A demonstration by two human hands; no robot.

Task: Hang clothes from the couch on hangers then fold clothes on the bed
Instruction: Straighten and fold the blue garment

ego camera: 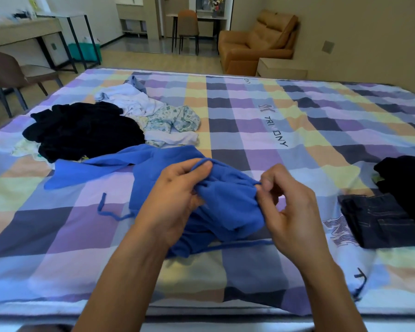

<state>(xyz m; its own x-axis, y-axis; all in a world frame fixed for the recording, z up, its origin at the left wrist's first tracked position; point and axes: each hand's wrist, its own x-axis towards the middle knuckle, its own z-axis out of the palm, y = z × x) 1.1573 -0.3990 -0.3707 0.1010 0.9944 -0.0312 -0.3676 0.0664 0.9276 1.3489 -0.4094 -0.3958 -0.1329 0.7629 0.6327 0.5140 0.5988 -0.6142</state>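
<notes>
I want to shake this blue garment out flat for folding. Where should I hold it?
Probably the bunched edge of the blue garment, which the left hand and right hand pinch. It is raised and nearest the person, so come from the near side; the rest trails towards the black pile.

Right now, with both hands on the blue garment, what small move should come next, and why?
Probably draw the hands apart and lay the blue garment flat on the bed. The left hand and the right hand both pinch its edge, yet it lies bunched, one sleeve trailing left and a drawstring loose, so it seems not ready for a fold.
</notes>
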